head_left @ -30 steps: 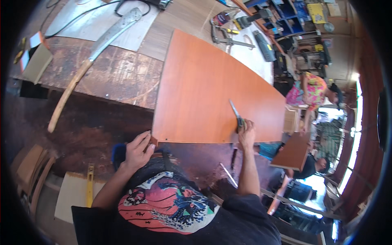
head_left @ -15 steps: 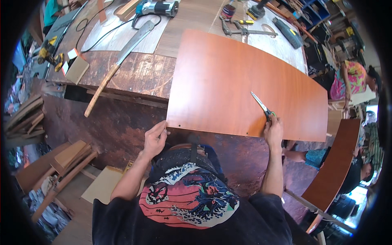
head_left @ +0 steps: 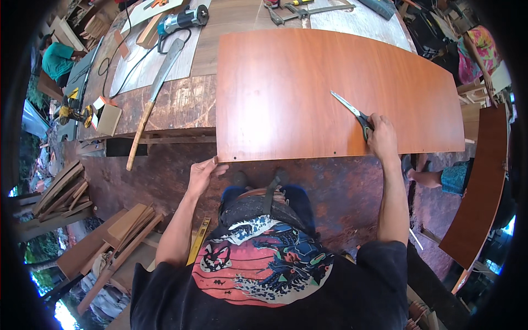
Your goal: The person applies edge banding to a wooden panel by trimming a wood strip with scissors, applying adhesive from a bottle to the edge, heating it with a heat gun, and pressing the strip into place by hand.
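Note:
A large orange-brown wooden panel (head_left: pixel 283 88) lies across the near edge of the workbench, two small dark holes along its near edge. My left hand (head_left: pixel 203 176) grips the panel's near left corner with bent fingers; what else lies between them is too small to make out. My right hand (head_left: pixel 383 137) is closed round the black handles of a pair of scissors (head_left: pixel 349 107) over the panel's right part, the blades angled up and left. A long metal-bladed tool with a wooden handle (head_left: pixel 141 133) rests left of the panel, overhanging the bench edge.
On the bench (head_left: pixel 184 102) are a teal router (head_left: pixel 181 22), cables, a clamp (head_left: pixel 305 14) and a drill (head_left: pixel 74 113). Wood offcuts (head_left: pixel 115 242) and a yellow level (head_left: pixel 199 239) lie lower left. Co-workers (head_left: pixel 58 60) (head_left: pixel 476 49) stand either side, near a dark board (head_left: pixel 478 181) at right.
The view has swung, bringing more of the left side into sight. The panel and both hands sit higher in the picture; my right hand stays on the scissors, my left at the corner.

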A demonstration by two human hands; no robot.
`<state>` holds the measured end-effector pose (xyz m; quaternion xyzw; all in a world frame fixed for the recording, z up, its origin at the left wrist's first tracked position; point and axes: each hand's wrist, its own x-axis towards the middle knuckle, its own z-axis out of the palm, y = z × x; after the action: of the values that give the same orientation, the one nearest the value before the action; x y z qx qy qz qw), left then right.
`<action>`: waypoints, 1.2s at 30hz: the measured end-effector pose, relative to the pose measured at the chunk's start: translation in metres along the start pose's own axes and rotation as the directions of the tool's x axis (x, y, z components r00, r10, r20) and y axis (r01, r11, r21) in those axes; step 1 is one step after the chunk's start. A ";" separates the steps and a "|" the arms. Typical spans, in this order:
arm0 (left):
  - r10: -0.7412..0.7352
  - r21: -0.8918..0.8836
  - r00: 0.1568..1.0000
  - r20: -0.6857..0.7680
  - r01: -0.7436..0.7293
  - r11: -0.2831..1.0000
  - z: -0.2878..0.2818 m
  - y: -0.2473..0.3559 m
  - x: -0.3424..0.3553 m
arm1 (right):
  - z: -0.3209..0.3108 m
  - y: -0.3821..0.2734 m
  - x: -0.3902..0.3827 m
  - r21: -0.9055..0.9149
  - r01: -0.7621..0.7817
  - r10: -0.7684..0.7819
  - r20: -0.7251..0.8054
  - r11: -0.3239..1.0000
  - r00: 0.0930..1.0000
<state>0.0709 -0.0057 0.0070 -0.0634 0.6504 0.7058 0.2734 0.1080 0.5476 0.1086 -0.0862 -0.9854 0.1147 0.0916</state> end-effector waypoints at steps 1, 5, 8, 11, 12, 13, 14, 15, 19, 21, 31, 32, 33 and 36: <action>0.011 -0.014 1.000 -0.006 -0.011 1.000 -0.001 0.001 0.002 | -0.001 -0.003 0.001 0.039 -0.006 0.006 -0.009 0.999 1.000; -0.014 -0.044 1.000 0.017 0.015 0.999 0.000 0.007 0.008 | 0.000 -0.011 -0.003 -0.015 -0.029 0.029 -0.032 0.999 0.999; -0.046 -0.108 0.997 0.062 0.053 0.993 -0.003 0.000 0.014 | -0.010 -0.031 -0.014 -0.022 -0.022 0.020 -0.076 1.000 0.997; -0.074 -0.189 0.989 0.124 0.097 0.977 0.000 0.002 0.015 | -0.023 -0.085 -0.055 0.302 -0.014 0.062 -0.149 0.953 0.987; -0.072 -0.192 0.987 0.145 0.099 0.976 -0.001 0.003 0.018 | -0.028 -0.111 -0.075 0.361 -0.046 0.102 -0.137 0.932 0.985; -0.109 -0.203 0.974 0.198 0.149 0.968 -0.005 0.002 0.018 | -0.025 -0.133 -0.092 0.427 -0.054 0.110 -0.108 0.903 0.988; -0.143 -0.212 0.958 0.249 0.197 0.957 -0.011 0.001 0.019 | -0.014 -0.156 -0.109 0.490 -0.060 0.113 -0.080 0.869 0.990; -0.162 -0.225 0.951 0.263 0.223 0.948 -0.012 0.004 0.019 | -0.008 -0.181 -0.129 0.584 -0.156 0.174 0.026 0.796 0.984; -0.259 -0.191 0.923 0.285 0.319 0.928 -0.004 0.019 0.023 | 0.033 -0.269 -0.205 0.804 -0.419 0.350 0.282 0.422 0.893; -0.296 -0.162 0.904 0.308 0.357 0.920 -0.002 0.025 0.024 | 0.041 -0.304 -0.226 0.836 -0.476 0.372 0.364 0.273 0.854; -0.246 -0.208 0.872 0.423 0.357 0.911 -0.007 0.018 0.031 | 0.038 -0.397 -0.244 0.214 -0.388 0.355 0.176 0.896 0.918; -0.245 -0.215 0.868 0.431 0.363 0.907 -0.008 0.015 0.032 | 0.039 -0.405 -0.244 0.201 -0.390 0.359 0.176 0.899 0.917; -0.239 -0.219 0.867 0.436 0.360 0.907 -0.008 0.011 0.033 | 0.041 -0.412 -0.241 0.111 -0.385 0.368 0.146 0.916 0.918; -0.226 -0.231 0.870 0.439 0.352 0.907 -0.008 0.007 0.034 | 0.050 -0.421 -0.223 -0.003 -0.358 0.356 0.112 0.934 0.928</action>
<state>0.0364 -0.0025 -0.0031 -0.0561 0.4468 0.7452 0.4919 0.2512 0.0912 0.1264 -0.2568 -0.9557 0.1430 0.0150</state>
